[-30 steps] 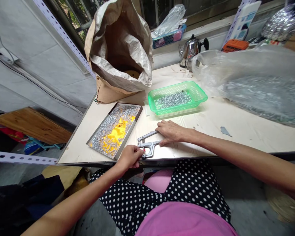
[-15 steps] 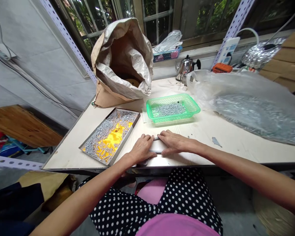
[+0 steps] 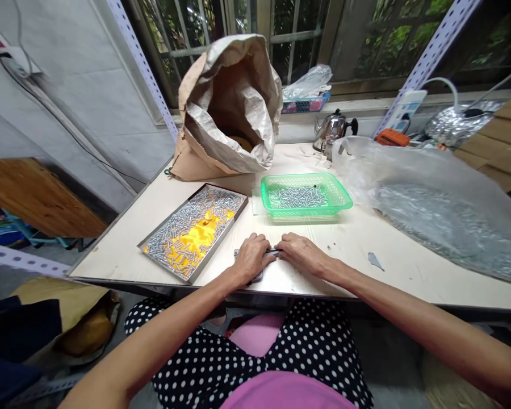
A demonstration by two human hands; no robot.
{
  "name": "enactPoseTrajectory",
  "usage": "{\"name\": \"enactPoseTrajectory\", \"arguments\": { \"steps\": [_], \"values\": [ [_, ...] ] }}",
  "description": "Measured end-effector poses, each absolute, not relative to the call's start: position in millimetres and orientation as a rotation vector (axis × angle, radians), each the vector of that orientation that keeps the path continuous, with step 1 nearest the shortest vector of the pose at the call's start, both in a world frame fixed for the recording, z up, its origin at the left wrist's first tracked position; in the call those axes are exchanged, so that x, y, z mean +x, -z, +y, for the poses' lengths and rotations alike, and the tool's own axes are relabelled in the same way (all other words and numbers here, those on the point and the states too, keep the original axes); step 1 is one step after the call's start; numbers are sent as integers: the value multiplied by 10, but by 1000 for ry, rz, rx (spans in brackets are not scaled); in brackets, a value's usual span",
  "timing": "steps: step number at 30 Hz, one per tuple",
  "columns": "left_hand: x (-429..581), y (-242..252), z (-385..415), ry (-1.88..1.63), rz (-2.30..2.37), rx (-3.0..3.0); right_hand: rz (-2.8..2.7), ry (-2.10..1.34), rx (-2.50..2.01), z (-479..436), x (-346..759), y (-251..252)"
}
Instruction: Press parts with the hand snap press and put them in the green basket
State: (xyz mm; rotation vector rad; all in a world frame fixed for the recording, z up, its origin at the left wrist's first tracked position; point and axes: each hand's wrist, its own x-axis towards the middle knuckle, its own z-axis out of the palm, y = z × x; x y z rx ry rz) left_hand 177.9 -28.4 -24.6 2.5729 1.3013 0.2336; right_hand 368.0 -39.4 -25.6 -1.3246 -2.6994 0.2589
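Observation:
A thin grey metal strip (image 3: 273, 251) lies crosswise near the table's front edge, and both hands close on it. My left hand (image 3: 252, 258) has its fingers wrapped over the strip, whose left end shows just past the knuckles. Against the other end, my right hand (image 3: 300, 252) pinches with thumb and fingertips. Part of a dark flat piece (image 3: 258, 277) shows under my left wrist; the rest is hidden. Left of the hands, a shallow metal tray (image 3: 213, 245) holds many small silver pins on a yellow surface. Beyond them, a green plastic basket (image 3: 306, 211) contains similar pins.
A large open paper sack (image 3: 204, 153) stands at the back left. Behind the basket is a steel kettle (image 3: 333, 129). A big clear plastic bag (image 3: 443, 221) of small parts covers the right side. A grey scrap (image 3: 375, 261) lies right of my hands.
Two parallel strip edges showed between the hands before; now a single strip does. Both hands have shifted slightly, and the camera view has moved a little.

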Motion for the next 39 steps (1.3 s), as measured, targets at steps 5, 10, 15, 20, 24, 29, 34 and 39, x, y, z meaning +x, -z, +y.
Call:
{"name": "enactPoseTrajectory", "arguments": {
  "steps": [5, 10, 15, 20, 24, 29, 34, 39],
  "values": [
    [1816, 391, -615, -463, 1444, 2605, -2638, -258, -1306, -393, 3799, 230],
    [1935, 596, -932, -642, 1267, 2636, -2655, -343, -1216, -360, 3928, 266],
    [1943, 555, -1003, -603, 1175, 2588, -2525, -207, -1375, -256, 3894, 342],
    [1916, 497, -1041, -620, 1103, 2552, -2433, -153, -1488, -140, 3812, 352],
    [1933, 528, -1046, -644, 1094, 2519, -2506, -174, -1410, -213, 3506, 257],
    [1961, 600, -1054, -520, 1239, 2437, -2847, -208, -877, -298, 2894, 113],
    [1962, 614, -1075, -465, 1275, 2402, -3016, -106, -751, -175, 2608, 95],
    [1956, 621, -1077, -411, 1294, 2377, -2964, -81, -754, -131, 2499, 238]
  ]
}}
